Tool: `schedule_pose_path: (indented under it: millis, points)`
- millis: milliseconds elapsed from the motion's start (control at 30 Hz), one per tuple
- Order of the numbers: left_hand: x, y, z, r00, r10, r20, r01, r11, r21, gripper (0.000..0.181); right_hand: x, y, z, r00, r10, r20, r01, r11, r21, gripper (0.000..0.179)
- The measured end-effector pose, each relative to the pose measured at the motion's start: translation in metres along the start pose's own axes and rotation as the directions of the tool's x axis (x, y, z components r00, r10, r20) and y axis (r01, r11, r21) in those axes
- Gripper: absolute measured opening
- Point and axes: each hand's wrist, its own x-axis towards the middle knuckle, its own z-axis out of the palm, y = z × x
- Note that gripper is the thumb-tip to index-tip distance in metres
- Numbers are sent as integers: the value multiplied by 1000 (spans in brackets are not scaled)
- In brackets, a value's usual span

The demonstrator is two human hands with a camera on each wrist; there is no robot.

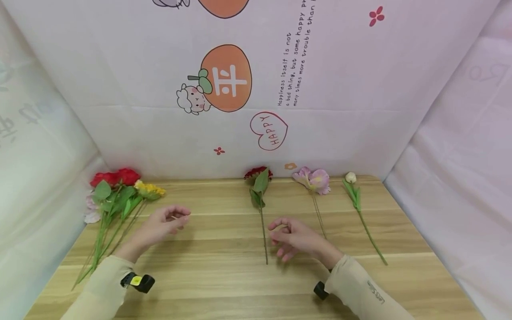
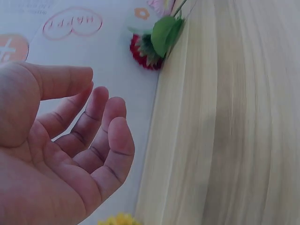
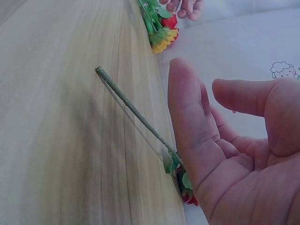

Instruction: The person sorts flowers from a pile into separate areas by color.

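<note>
Over the table's left half, my left hand point(image 1: 170, 222) hovers with loosely bent fingers and nothing in them. To its left lies a bunch of artificial flowers: red blooms point(image 1: 116, 178), a yellow flower point(image 1: 149, 190) and a pale pink one point(image 1: 92, 210), their green stems together. My right hand point(image 1: 294, 238) is just right of the stem of a dark red flower point(image 1: 262, 184); in the right wrist view that stem point(image 3: 136, 110) lies apart from the relaxed fingers. Farther right are a pink-purple flower point(image 1: 314, 180), its stem partly behind my right forearm, and a white tulip point(image 1: 350, 178).
The wooden table point(image 1: 224, 284) carries all the flowers, their heads along its back edge. Behind it hangs a white printed cloth point(image 1: 340, 111), with white cloth also on the left and right sides. Each wrist wears a black strap device point(image 1: 138, 282).
</note>
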Motion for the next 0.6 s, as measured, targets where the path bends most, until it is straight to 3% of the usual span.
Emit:
schedule_pose_path:
  millis: [400, 600]
  points:
    - [-25, -14, -37, 996, -33, -78, 33, 999, 8, 37, 2, -1, 5, 999, -5, 34, 6, 999, -32, 43]
    - [-29, -23, -55, 989, -17, -147, 35, 992, 124, 35, -2, -3, 3, 1000, -2, 29, 3, 999, -43, 42]
